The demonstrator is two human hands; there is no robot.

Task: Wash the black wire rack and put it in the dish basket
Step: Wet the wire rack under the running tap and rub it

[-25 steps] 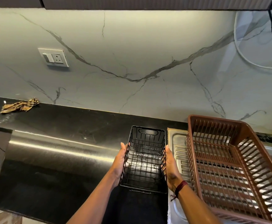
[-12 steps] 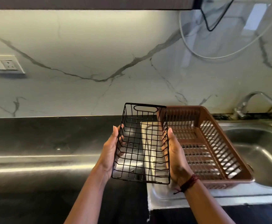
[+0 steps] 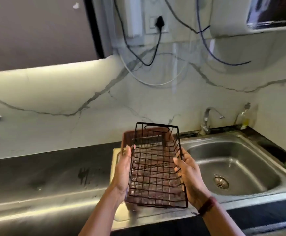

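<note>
Clasped between left hand (image 3: 123,169) and right hand (image 3: 190,178), the black wire rack (image 3: 156,169) could slip: thin wires give little purchase.

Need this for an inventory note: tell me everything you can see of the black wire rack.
The rack is a rectangular, open-topped box of thin black wire, seemingly metal, with grid floor and walls and an oval handle loop in its far end wall. It is empty and held in the air, far end tipped up, in front of the brown basket, left of the sink. The left hand and right hand grip its long sides.
</note>
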